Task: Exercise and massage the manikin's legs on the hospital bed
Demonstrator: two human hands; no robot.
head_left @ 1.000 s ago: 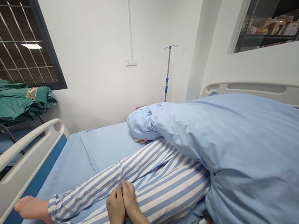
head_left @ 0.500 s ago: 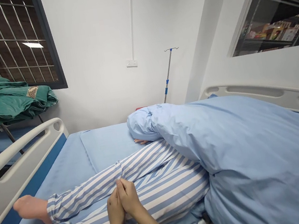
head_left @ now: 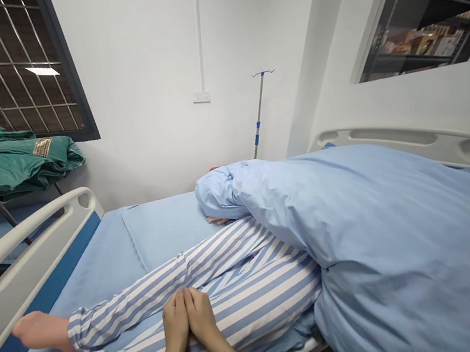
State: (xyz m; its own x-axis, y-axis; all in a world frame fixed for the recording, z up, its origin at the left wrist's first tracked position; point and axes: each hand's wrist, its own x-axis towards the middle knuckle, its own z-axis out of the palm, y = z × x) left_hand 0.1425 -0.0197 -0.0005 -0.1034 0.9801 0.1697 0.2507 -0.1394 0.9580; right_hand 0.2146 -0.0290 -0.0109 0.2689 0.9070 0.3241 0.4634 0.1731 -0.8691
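My left hand (head_left: 176,323) and my right hand (head_left: 201,318) are closed into loose fists, side by side, with their knuckles touching. They are over the near leg of the blue-and-white striped trousers (head_left: 263,296), worn by a figure lying on a bed. Nothing shows sticking out of either fist, and the palm sides are hidden. A bare foot (head_left: 43,332) extends from the far trouser leg. The figure's upper part lies under a light blue quilt (head_left: 371,220), and a few fingers (head_left: 217,220) peep out at its edge. Whether my fists touch the trousers I cannot tell.
Off-white bed boards stand at the left end (head_left: 28,250) and the right end (head_left: 393,136). Behind the bed rises an IV pole (head_left: 259,115) with blue clamps. A folded green quilt (head_left: 5,162) lies on another bed frame beneath the barred window (head_left: 8,69).
My hands have shifted from a slight overlap to lying evenly side by side. The view has moved a little, so the scene sits slightly further left. Quilt and trousers look the same.
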